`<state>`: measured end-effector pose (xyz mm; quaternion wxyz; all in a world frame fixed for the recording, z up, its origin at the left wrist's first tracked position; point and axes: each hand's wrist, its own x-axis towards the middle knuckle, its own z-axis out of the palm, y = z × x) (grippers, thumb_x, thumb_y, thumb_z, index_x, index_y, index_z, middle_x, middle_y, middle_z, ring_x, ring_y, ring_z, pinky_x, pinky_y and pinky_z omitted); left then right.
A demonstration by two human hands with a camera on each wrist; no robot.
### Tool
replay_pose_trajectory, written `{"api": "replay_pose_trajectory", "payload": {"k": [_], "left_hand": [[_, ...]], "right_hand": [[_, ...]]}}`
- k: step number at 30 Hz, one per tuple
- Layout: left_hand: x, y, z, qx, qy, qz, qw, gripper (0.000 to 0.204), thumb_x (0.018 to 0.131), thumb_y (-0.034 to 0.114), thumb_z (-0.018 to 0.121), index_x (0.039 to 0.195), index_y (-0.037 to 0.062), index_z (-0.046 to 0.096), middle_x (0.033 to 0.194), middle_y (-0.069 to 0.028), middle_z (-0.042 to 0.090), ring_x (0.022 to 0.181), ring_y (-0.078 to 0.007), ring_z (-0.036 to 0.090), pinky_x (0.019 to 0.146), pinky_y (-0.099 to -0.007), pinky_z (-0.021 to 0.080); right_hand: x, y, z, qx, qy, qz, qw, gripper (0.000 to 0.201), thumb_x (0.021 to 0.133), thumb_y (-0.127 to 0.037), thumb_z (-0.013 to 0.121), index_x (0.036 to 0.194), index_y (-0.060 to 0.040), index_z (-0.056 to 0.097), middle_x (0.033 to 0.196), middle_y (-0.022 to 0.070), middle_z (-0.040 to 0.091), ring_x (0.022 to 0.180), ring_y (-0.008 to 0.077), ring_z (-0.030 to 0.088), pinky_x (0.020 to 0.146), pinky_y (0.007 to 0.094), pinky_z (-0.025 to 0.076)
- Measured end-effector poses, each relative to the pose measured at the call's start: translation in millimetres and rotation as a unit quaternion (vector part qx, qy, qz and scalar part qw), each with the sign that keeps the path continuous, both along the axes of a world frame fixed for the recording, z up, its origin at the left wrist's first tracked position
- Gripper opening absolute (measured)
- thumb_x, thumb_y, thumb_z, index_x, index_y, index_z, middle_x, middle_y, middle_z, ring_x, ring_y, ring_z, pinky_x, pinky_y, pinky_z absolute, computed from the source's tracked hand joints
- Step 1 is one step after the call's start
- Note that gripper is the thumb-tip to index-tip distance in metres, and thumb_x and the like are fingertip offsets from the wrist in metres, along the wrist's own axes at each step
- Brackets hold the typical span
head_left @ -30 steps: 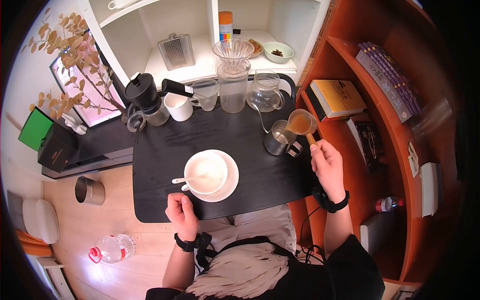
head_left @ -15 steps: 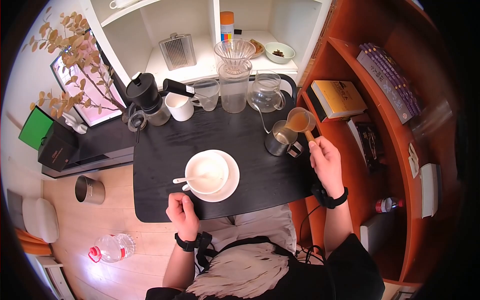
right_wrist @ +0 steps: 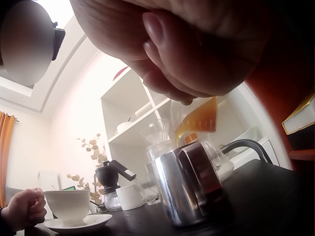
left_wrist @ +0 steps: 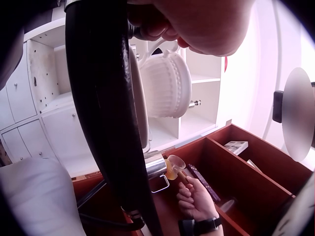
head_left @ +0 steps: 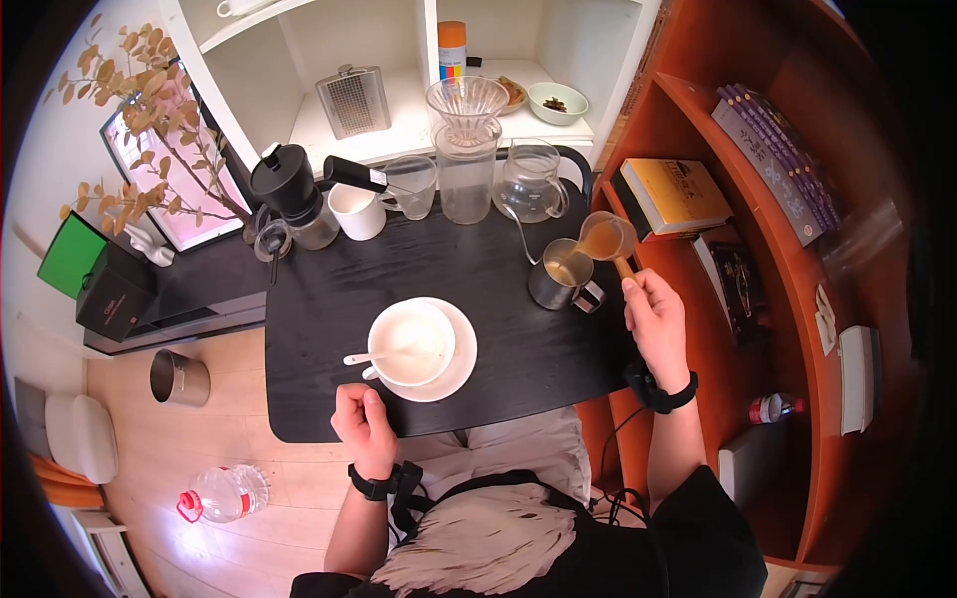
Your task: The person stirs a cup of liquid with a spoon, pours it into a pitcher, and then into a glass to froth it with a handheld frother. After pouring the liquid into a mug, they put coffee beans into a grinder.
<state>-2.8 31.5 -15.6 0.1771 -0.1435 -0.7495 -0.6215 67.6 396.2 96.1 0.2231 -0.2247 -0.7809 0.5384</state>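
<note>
Head view: my right grip [head_left: 657, 327] clasps the wooden-handled glass [head_left: 605, 237], tipped at the steel pitcher's [head_left: 551, 287] rim.
Left grip [head_left: 365, 424]: clenched, at the surface's [head_left: 319, 329] edge.
White cup [head_left: 424, 331]: only head gives me its inside.

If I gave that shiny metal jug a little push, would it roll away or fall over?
The metal jug would probably slide rather than roll, since it stands upright on the table. Its metal looks stiff, so it likely wouldn't squash. A hard shove could spill it, because amber liquid is running in from the glass cup.
</note>
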Motion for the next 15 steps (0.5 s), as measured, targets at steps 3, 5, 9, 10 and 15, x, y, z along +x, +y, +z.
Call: {"api": "replay_pose_trajectory", "payload": {"k": [3, 5, 9, 10, 15], "left_hand": [[2.0, -1.4, 1.4, 0.008, -0.018, 0.002, 1.000, 0.019, 0.105, 0.011, 0.054, 0.087, 0.0040, 0.050, 0.062, 0.0026, 0.047, 0.054, -0.0043, 0.037, 0.049, -0.0236, 0.028], [2.6, -2.2, 1.7, 0.016, -0.035, 0.004, 0.999, 0.016, 0.101, 0.005, 0.055, 0.086, 0.0023, 0.052, 0.065, 0.0007, 0.050, 0.057, -0.0060, 0.039, 0.051, -0.0250, 0.031], [2.8, -2.0, 3.2, 0.011, -0.034, 0.005, 0.999, 0.016, 0.101, 0.005, 0.055, 0.086, 0.0023, 0.052, 0.065, 0.0004, 0.050, 0.057, -0.0063, 0.039, 0.051, -0.0254, 0.031], [2.9, -1.9, 3.8, 0.008, -0.034, 0.005, 0.999, 0.016, 0.101, 0.005, 0.055, 0.086, 0.0023, 0.052, 0.065, 0.0003, 0.050, 0.057, -0.0063, 0.039, 0.051, -0.0255, 0.031], [3.6, -1.7, 5.6, 0.003, -0.038, 0.006, 0.999, 0.016, 0.101, 0.005, 0.055, 0.086, 0.0023, 0.052, 0.065, -0.0002, 0.049, 0.057, -0.0066, 0.039, 0.051, -0.0257, 0.031]], "right_hand": [[2.8, -0.1, 1.2, 0.004, -0.001, -0.006, 1.000, 0.026, 0.104, -0.018, 0.061, 0.082, -0.0047, 0.057, 0.058, -0.0053, 0.049, 0.053, 0.0021, 0.045, 0.050, 0.0223, 0.034], [4.7, -0.1, 0.9, 0.004, 0.000, -0.008, 1.000, 0.026, 0.104, -0.018, 0.061, 0.082, -0.0046, 0.057, 0.059, -0.0053, 0.049, 0.053, 0.0021, 0.044, 0.050, 0.0223, 0.034], [7.9, 0.1, -0.2, 0.010, 0.011, -0.006, 1.000, 0.025, 0.105, -0.017, 0.059, 0.083, -0.0062, 0.055, 0.060, -0.0058, 0.048, 0.053, 0.0019, 0.043, 0.050, 0.0215, 0.032], [8.5, 0.1, -0.2, 0.011, 0.016, -0.011, 1.000, 0.025, 0.104, -0.017, 0.061, 0.083, -0.0045, 0.057, 0.059, -0.0053, 0.050, 0.053, 0.0022, 0.045, 0.050, 0.0222, 0.034], [10.7, -1.3, 1.3, 0.014, 0.015, -0.008, 1.000, 0.025, 0.104, -0.016, 0.061, 0.083, -0.0044, 0.057, 0.059, -0.0054, 0.050, 0.053, 0.0019, 0.044, 0.050, 0.0224, 0.033]]}}
